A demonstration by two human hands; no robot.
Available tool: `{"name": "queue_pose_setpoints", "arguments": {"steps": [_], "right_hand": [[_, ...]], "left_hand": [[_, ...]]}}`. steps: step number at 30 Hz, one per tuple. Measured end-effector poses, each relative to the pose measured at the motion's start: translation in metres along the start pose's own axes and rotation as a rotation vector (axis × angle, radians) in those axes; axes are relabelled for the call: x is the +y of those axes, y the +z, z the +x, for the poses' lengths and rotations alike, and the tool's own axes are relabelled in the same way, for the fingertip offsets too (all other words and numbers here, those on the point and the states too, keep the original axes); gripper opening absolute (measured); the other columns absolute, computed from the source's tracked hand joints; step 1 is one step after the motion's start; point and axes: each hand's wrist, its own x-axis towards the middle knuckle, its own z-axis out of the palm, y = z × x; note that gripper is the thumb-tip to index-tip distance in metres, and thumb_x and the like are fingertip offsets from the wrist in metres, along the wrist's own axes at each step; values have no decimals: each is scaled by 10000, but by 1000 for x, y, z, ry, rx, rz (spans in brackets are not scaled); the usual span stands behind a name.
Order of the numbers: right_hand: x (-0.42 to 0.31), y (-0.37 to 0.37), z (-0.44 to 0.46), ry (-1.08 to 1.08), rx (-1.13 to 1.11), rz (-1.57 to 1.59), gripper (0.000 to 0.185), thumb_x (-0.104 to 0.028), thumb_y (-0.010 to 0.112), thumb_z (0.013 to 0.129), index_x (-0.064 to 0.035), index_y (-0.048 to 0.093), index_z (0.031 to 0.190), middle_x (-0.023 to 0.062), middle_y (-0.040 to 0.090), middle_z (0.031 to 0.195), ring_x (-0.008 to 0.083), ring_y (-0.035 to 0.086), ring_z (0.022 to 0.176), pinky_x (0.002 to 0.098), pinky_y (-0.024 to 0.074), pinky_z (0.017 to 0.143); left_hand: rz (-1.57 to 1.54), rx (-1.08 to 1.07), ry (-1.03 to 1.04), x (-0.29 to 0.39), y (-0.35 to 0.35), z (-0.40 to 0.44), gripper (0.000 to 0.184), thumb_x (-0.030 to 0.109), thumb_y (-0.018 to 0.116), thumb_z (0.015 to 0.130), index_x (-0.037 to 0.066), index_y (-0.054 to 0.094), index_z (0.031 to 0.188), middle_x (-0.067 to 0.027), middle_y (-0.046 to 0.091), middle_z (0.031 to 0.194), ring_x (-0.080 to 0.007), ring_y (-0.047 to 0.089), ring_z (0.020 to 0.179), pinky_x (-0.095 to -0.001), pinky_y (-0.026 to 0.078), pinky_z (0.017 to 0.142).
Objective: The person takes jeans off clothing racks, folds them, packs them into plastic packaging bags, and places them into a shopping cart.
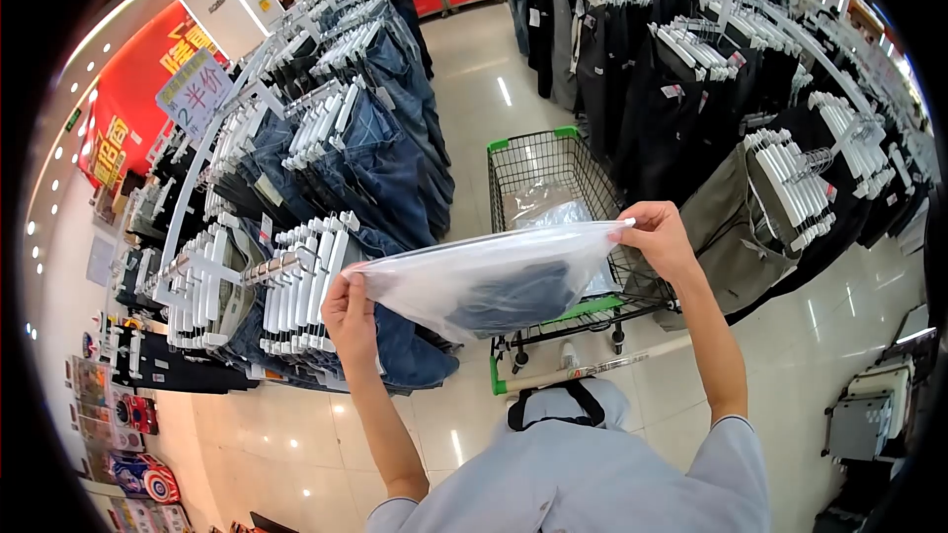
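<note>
A frosted zip bag (415, 281) is stretched between my two hands over the near end of a shopping cart. Dark blue folded clothing (523, 298), perhaps jeans, shows through its plastic. My left hand (349, 316) pinches the bag's top left corner, and my right hand (660, 240) pinches the top right corner. The top edge runs taut between them, and the bag hangs below it. Behind the bag is the black wire shopping cart (538, 150) with green corners. Inside the cart lies clear plastic packaging (548, 205), partly covered by the bag.
Racks of blue jeans (380, 158) on white hangers line the left side. Dark trousers (632, 109) and grey-green trousers (726, 222) hang on the right. A tiled aisle (474, 69) runs between them. Silver suitcases (857, 424) stand at the lower right.
</note>
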Motion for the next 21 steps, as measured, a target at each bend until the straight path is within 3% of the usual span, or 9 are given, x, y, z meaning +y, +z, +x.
{"name": "queue_pose_setpoints", "arguments": {"steps": [2, 7, 10, 12, 13, 14, 15, 18, 21], "right_hand": [[-12, 9, 3, -24, -86, -56, 130, 30, 774, 837, 41, 762, 965, 86, 753, 850, 113, 702, 789, 244, 557, 756], [-13, 39, 6, -11, -30, -39, 128, 46, 753, 853, 46, 764, 981, 88, 756, 877, 113, 698, 803, 244, 560, 769], [-6, 66, 2, -11, 3, -39, 99, 62, 734, 863, 52, 766, 956, 89, 759, 895, 113, 696, 808, 237, 557, 763], [-2, 84, -4, -22, -34, -220, 99, 34, 749, 864, 51, 772, 959, 93, 766, 897, 107, 699, 805, 234, 557, 746], [-4, 95, -7, -35, -83, -269, 105, 14, 759, 865, 42, 777, 965, 93, 770, 897, 102, 702, 804, 233, 559, 745], [-4, 105, -12, -47, -131, -317, 113, -6, 768, 865, 33, 781, 971, 94, 774, 898, 97, 706, 804, 233, 561, 743], [5, 113, -14, -104, -141, -366, 129, -36, 778, 868, 9, 786, 988, 93, 780, 904, 91, 712, 800, 235, 568, 746], [5, 136, -18, -128, -190, -397, 139, -49, 791, 854, 15, 781, 976, 103, 777, 874, 107, 716, 804, 248, 573, 739], [5, 146, -21, -217, -201, -442, 136, -40, 797, 847, 19, 779, 968, 102, 773, 861, 102, 713, 792, 240, 570, 712]], "left_hand": [[-38, 24, 17, -3, -6, 5, 237, 139, 577, 1055, -54, 662, 1163, -57, 692, 1026, -92, 651, 916, -233, 529, 845], [-99, 91, 23, -19, -26, 16, 246, 145, 568, 1060, -47, 649, 1191, -61, 690, 1070, -95, 653, 946, -239, 525, 865], [241, 184, -15, -25, -32, 20, 271, 140, 605, 1036, -48, 627, 1230, -112, 678, 1171, -151, 654, 1039, -282, 519, 913], [636, 472, 365, -13, 2, 11, 315, 110, 656, 988, -47, 611, 1257, -164, 646, 1266, -229, 638, 1123, -342, 503, 957], [812, 469, 440, 4, 16, 3, 377, 64, 699, 932, -49, 592, 1274, -187, 609, 1335, -296, 606, 1191, -393, 485, 988], [937, 388, 563, 21, 34, -7, 339, 64, 713, 910, -21, 637, 1230, -144, 663, 1268, -296, 619, 1181, -387, 464, 1027], [933, 141, 635, 35, 46, -14, 333, 23, 739, 858, -13, 668, 1182, -160, 688, 1213, -317, 642, 1149, -391, 480, 1014], [754, -459, 644, 51, 88, -30, 454, 85, 867, 738, 28, 710, 1160, -129, 711, 1183, -311, 675, 1097, -403, 527, 962], [773, -556, 651, 36, 102, -27, 297, 134, 819, 808, 66, 728, 1083, -88, 718, 1079, -288, 689, 969, -390, 549, 851]]}}
